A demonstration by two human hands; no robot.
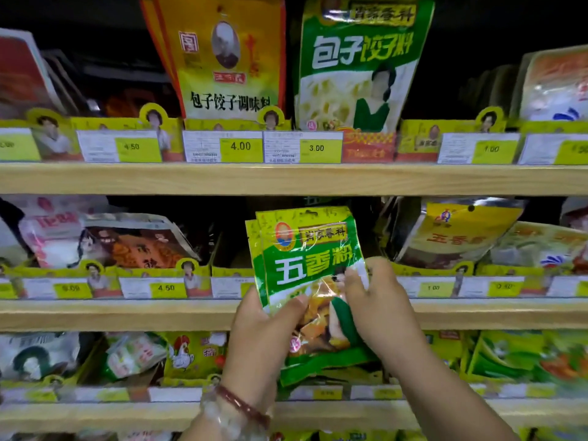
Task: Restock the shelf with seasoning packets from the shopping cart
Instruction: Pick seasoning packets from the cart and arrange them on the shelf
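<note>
I hold a small stack of green and yellow seasoning packets (305, 262) upright in front of the middle shelf (127, 313). My left hand (257, 338) grips the stack's lower left edge, thumb across the front. My right hand (378, 310) pinches the right edge, fingers curled round it. The packets' top reaches into a dark gap in the middle shelf's row, between brown packets (140, 243) on the left and yellow packets (451, 230) on the right. The shopping cart is out of view.
Three wooden shelves carry yellow price-tag strips. The top shelf (286, 179) holds tall yellow packets (222, 58) and green packets (356, 65). The bottom shelf (95, 412) holds rooster-printed packets (191, 354) and green packets (515, 354). A beaded bracelet (238, 405) sits on my left wrist.
</note>
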